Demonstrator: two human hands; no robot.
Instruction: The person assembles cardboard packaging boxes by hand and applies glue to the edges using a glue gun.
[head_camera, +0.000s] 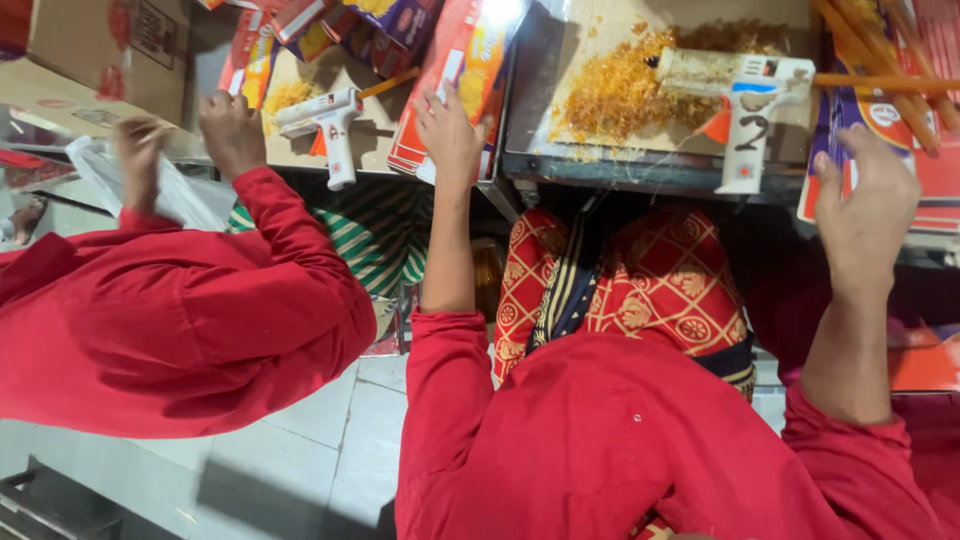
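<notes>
My left hand (450, 130) lies on a flat orange and red printed carton (465, 60) at the table's near edge, fingers pressed on its lower part. My right hand (865, 200) reaches to the right side. Its fingers are curled at the edge of a red and blue flat carton (940, 170). Between my hands a white glue gun (752, 115) lies on a cardboard sheet (600, 30) strewn with orange glue crumbs (615, 90). Long orange glue sticks (880, 50) lie across the cartons beside the gun.
A co-worker in red sleeves (180, 300) sits at my left, with hands (230, 130) on a clear plastic bag (150, 185). A second white glue gun (330, 125) and more printed cartons (380, 25) lie before them. A brown box (90, 50) stands far left. Tiled floor (300, 460) lies below.
</notes>
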